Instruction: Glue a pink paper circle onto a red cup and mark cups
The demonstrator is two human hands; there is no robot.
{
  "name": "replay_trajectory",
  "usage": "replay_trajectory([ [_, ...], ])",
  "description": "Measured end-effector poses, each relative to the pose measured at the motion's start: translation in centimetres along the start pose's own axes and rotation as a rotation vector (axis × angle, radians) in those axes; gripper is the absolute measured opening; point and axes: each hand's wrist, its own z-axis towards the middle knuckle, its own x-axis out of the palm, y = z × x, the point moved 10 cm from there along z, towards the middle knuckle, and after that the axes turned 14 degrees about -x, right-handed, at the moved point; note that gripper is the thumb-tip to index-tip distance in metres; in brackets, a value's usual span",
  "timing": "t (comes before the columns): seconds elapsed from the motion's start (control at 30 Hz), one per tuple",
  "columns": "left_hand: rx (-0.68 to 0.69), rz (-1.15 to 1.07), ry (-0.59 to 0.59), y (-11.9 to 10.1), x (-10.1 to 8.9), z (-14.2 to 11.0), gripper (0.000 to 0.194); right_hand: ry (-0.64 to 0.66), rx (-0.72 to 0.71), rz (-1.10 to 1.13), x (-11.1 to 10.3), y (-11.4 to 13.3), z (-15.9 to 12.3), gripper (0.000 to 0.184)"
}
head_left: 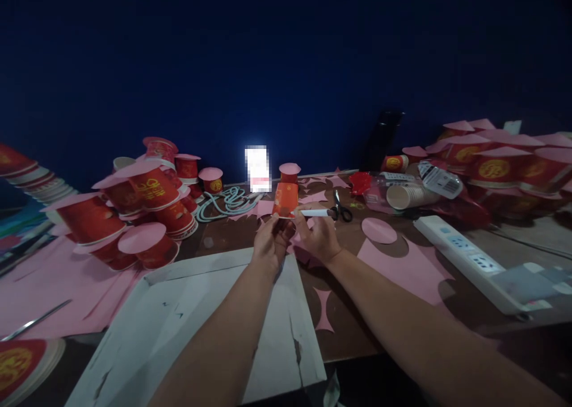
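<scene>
Near the middle of the table my left hand [269,243] grips a red paper cup [286,199] by its rim, which faces me while the base points away. My right hand [319,237] is closed round a slim white tube [315,213], its tip close to the cup's rim. I cannot tell what the tube contains. Just past the tube lie black-handled scissors [342,207]. Behind the held cup stands another red cup [289,173] topped with a pink paper disc.
Red cups with pink discs [145,183] are piled at left, and more [494,167] at right. A white board [214,311] lies under my forearms. Also here are a pink disc [379,230], cut pink sheets [406,270], a power strip [469,258], a coiled cable [223,203] and a lit screen [257,167].
</scene>
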Motion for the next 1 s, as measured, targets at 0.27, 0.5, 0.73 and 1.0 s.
replay_trajectory([
  [0.27, 0.023, 0.046, 0.014, -0.01, 0.09, -0.16, 0.007, 0.010, 0.006, -0.006, 0.26, -0.16, -0.19, 0.011],
  [0.5, 0.055, 0.121, 0.016, -0.13, -0.03, 0.16, 0.009, 0.022, 0.027, 0.004, 0.33, -0.40, -0.13, 0.010],
  [0.73, 0.068, 0.121, -0.015, -0.36, -0.17, 0.08, 0.007, 0.041, 0.048, 0.026, 0.30, -0.09, 0.00, 0.012],
  [1.0, 0.061, 0.119, -0.025, -0.27, -0.26, 0.18, 0.008, 0.045, 0.036, 0.018, 0.35, -0.03, -0.07, 0.012],
])
